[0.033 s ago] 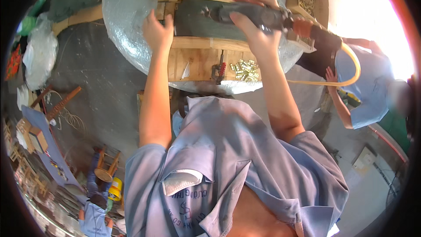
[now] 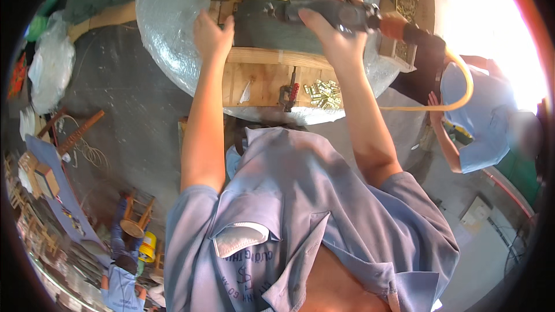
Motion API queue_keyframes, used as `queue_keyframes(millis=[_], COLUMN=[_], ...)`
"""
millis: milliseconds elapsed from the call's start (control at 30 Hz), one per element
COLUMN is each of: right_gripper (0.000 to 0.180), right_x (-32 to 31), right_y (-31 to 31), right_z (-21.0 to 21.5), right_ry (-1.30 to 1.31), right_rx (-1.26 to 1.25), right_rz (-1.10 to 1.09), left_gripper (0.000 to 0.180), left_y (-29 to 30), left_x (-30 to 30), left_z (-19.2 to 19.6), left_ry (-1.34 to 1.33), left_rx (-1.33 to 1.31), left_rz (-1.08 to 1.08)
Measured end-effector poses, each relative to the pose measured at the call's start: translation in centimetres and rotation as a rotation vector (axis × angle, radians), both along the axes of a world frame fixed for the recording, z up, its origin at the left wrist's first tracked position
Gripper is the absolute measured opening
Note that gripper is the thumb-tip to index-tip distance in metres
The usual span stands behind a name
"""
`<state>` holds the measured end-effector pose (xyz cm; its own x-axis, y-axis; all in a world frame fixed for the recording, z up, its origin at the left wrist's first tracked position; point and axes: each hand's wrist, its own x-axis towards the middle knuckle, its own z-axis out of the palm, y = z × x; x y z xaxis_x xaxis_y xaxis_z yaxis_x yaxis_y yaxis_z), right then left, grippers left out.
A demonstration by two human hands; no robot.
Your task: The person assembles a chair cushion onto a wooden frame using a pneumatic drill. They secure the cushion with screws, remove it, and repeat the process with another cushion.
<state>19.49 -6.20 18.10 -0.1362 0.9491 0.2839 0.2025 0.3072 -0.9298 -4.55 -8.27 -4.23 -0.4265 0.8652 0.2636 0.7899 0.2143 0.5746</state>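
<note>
A dark pneumatic tool (image 2: 341, 14) w/ yellow hose (image 2: 457, 95) is being gripped by the right hand (image 2: 332, 29) at 1 o'clock, while the wooden frame (image 2: 272, 58) on the table (image 2: 167, 29) is being clamped steady by the left hand (image 2: 213, 36) at 11 o'clock, brass fittings (image 2: 322, 93) lying nearby.

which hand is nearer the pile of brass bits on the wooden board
Right. The right hand grips the power tool almost directly above the brass pieces in the picture. The left hand rests on the dark block, farther off to their left.
</note>
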Motion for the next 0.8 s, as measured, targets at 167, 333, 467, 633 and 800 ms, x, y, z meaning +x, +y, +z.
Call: queue_keyframes(millis=[167, 333, 467, 633, 800], right_gripper=[0.037, 0.034, 0.034, 0.036, 0.037], right_x=[-5.8, -7.2, -7.7, -8.2, -8.3], right_y=[4.9, 6.3, 7.1, 7.3, 7.4], right_z=[-2.3, -3.8, -5.5, -4.2, -5.0], right_ry=[-0.095, -0.159, -0.158, -0.221, -0.183], right_rx=[0.025, -0.026, 0.014, 0.032, 0.03], right_rz=[0.044, 0.056, 0.063, 0.058, 0.08], left_gripper=[0.089, 0.081, 0.08, 0.081, 0.08], left_y=[2.8, 2.6, 2.8, 2.7, 2.8], left_x=[1.5, 1.7, 1.5, 1.4, 1.5], left_z=[0.0, 0.0, 0.7, 0.4, 0.6], left_ry=[-0.128, -0.139, -0.128, -0.132, -0.122], left_rx=[-0.412, -0.426, -0.443, -0.426, -0.428], left_rz=[0.044, 0.062, 0.067, 0.067, 0.077])
